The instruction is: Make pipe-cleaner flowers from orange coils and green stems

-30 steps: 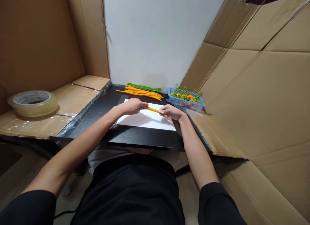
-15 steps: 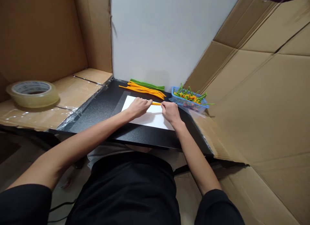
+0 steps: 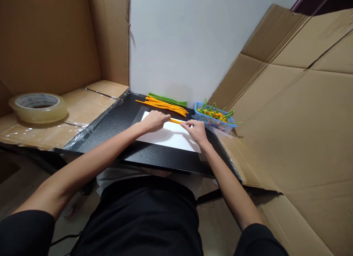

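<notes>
Between my hands stretches a short orange pipe cleaner (image 3: pixel 175 121), which looks coiled or twisted. My left hand (image 3: pixel 156 121) is closed on its left end. At the other end, my right hand (image 3: pixel 196 130) pinches it between thumb and fingertips. Both hands are above a white sheet (image 3: pixel 171 138) on the black table. Behind them lie straight orange pipe cleaners (image 3: pixel 165 104) and a bundle of green pipe cleaners (image 3: pixel 168 99). Whatever part of the held piece sits inside my fingers is hidden.
A blue basket (image 3: pixel 215 121) of bent green and orange pieces stands at the table's right rear. On the cardboard to the left rests a roll of clear tape (image 3: pixel 38 108). Cardboard walls (image 3: pixel 306 112) flank the black table (image 3: pixel 143 155), with a white wall behind.
My right hand's fingers have loosened and spread a little along the orange piece. Its visible stretch is slightly longer and more tilted. The camera view has shifted slightly.
</notes>
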A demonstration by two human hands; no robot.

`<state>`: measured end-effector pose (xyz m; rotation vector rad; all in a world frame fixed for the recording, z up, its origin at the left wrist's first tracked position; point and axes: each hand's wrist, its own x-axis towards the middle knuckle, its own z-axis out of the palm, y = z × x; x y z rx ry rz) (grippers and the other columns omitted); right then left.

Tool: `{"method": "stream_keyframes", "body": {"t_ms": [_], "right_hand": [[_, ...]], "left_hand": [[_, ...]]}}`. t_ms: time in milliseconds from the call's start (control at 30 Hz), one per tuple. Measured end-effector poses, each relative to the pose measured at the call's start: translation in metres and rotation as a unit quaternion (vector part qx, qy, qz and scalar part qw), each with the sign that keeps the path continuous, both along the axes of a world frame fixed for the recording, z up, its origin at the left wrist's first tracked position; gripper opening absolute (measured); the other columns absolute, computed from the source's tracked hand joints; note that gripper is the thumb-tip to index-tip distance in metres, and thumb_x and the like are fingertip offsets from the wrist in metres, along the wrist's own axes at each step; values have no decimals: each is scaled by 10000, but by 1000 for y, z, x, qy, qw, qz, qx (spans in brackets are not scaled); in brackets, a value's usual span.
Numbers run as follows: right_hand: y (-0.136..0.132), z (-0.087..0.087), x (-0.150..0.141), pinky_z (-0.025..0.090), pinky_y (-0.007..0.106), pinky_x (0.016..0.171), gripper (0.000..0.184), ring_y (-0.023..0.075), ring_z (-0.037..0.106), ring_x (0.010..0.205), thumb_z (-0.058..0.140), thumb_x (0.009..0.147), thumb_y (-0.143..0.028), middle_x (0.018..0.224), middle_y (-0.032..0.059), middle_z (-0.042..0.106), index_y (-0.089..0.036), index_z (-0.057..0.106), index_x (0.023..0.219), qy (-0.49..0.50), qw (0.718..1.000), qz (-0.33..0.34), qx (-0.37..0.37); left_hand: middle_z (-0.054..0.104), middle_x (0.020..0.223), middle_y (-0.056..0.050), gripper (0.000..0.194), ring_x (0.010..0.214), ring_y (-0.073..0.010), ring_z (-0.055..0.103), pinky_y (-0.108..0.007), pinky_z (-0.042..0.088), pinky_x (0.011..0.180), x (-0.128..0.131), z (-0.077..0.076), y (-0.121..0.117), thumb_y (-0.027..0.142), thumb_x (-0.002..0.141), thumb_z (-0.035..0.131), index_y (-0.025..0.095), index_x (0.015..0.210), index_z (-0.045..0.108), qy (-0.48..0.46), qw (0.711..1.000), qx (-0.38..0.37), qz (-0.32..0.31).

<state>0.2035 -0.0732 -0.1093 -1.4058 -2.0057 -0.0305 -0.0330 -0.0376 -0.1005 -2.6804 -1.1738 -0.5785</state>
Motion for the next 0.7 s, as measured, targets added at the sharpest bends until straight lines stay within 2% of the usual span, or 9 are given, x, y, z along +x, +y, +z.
{"method": "stream_keyframes", "body": {"t_ms": [133, 200, 333, 467, 567, 700], "right_hand": [[1, 1, 17, 418, 287, 573, 236, 162, 562, 606, 746, 766, -405, 691, 34, 715, -171, 749, 786, 37, 998, 30, -36], [-1, 2, 20, 431, 296, 606, 184, 175, 571, 665, 779, 736, -364, 729, 31, 719, -188, 739, 773, 35, 998, 45, -29], [-11, 6, 17, 459, 342, 714, 42, 223, 598, 818, 700, 825, -222, 853, 67, 746, -201, 735, 832, -70, 991, 95, 66], [-20, 9, 14, 447, 366, 697, 172, 241, 580, 783, 579, 904, -172, 779, 93, 729, -181, 714, 798, -207, 960, 75, 174], [-27, 10, 17, 462, 348, 689, 195, 227, 575, 766, 578, 915, -180, 734, 72, 704, -188, 680, 748, -179, 954, 63, 231], [-39, 10, 20, 484, 336, 701, 182, 218, 573, 767, 606, 900, -167, 736, 57, 692, -197, 640, 725, -122, 957, 62, 257]], "left_hand": [[712, 817, -81, 233, 686, -191, 615, -315, 270, 598, 0, 1, -2, 146, 962, 425, 177, 993, 654, 44, 990, 89, -98], [707, 793, -77, 235, 653, -180, 597, -317, 262, 591, 1, 0, -3, 132, 955, 432, 178, 997, 659, 48, 987, 98, -116], [692, 728, -51, 234, 548, -155, 538, -311, 206, 545, 1, -4, -3, 239, 993, 436, 194, 963, 663, 29, 993, 69, -92], [704, 780, -48, 246, 591, -153, 551, -299, 225, 551, 3, -4, -5, 274, 1013, 432, 187, 945, 652, -7, 992, 69, -107], [712, 855, -65, 233, 661, -162, 577, -290, 278, 582, 8, -2, -11, 262, 1022, 422, 166, 982, 630, -29, 989, 75, -127], [693, 818, -61, 249, 662, -174, 575, -293, 292, 589, 14, -1, -22, 310, 1030, 409, 161, 995, 605, -33, 992, 48, -116]]}}
